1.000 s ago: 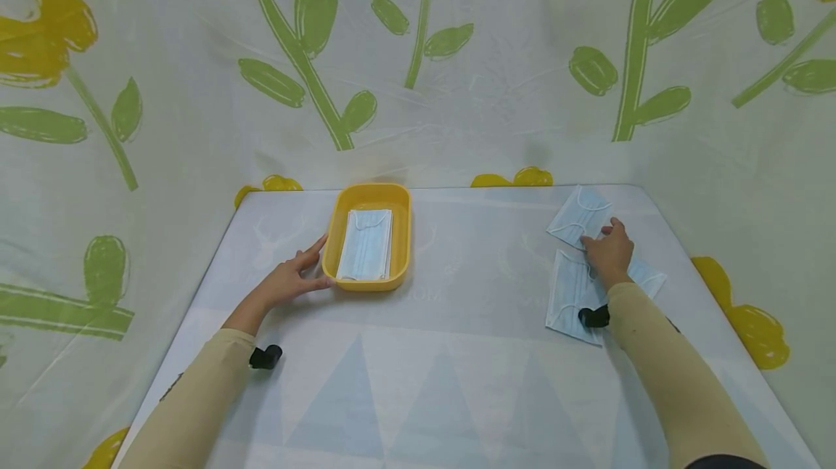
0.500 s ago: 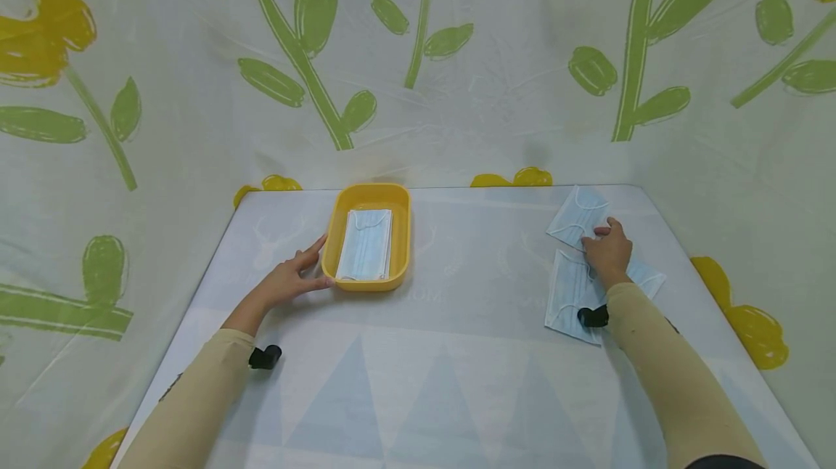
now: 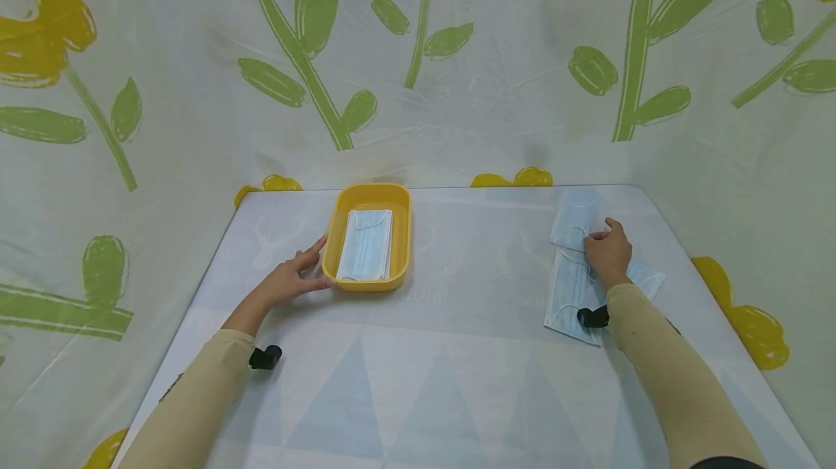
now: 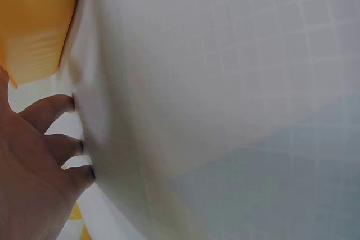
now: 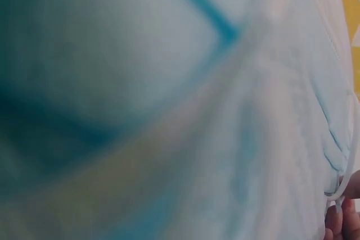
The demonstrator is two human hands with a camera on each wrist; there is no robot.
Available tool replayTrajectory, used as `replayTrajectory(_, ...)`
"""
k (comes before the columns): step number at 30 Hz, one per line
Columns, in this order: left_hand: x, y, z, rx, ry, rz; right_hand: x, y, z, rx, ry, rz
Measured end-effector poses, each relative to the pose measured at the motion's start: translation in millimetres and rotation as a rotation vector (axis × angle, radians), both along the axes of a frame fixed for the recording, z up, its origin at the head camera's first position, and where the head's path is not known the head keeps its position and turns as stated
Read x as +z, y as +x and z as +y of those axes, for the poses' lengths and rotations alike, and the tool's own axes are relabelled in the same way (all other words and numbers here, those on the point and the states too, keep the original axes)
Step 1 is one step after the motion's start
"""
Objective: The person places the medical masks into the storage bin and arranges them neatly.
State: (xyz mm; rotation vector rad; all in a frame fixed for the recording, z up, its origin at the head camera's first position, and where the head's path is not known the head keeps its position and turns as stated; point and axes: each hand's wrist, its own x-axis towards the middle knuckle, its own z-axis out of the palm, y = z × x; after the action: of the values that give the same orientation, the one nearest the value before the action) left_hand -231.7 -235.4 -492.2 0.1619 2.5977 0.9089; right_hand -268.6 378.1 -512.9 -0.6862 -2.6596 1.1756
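Observation:
In the head view my right hand [image 3: 610, 255] pinches the near edge of a pale blue face mask [image 3: 575, 211] at the table's far right. A second face mask [image 3: 567, 291] lies just below it, and a third mask [image 3: 646, 279] is partly covered by the hand and wrist. The right wrist view has mask fabric close and blurred, with fingertips [image 5: 349, 217] at an ear loop. My left hand [image 3: 287, 282], fingers spread, touches the left side of a yellow tray [image 3: 406, 237]. Inside that tray lies a small stack of face masks [image 3: 366, 245].
The white table [image 3: 457, 353] carries pale blue triangles near its front. Flower-patterned cloth walls [image 3: 496, 91] rise behind it and on both sides. Small black devices [image 3: 266, 357] sit at both wrists.
The far mask has turned and shifted slightly, its near edge now between my right thumb and fingers. The left hand and tray have stayed still.

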Motion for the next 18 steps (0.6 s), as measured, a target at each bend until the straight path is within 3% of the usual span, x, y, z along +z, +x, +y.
replayTrajectory(10, 2.9, 1.0, 1.8, 0.004, 0.000, -0.004, 4.2, 0.3, -5.0, -0.021, -0.021, 0.056)
replayTrajectory(18, 0.7, 0.6, 1.2, 0.006, 0.000, -0.007, -0.2, -0.3, -4.8, 0.021, -0.008, 0.070)
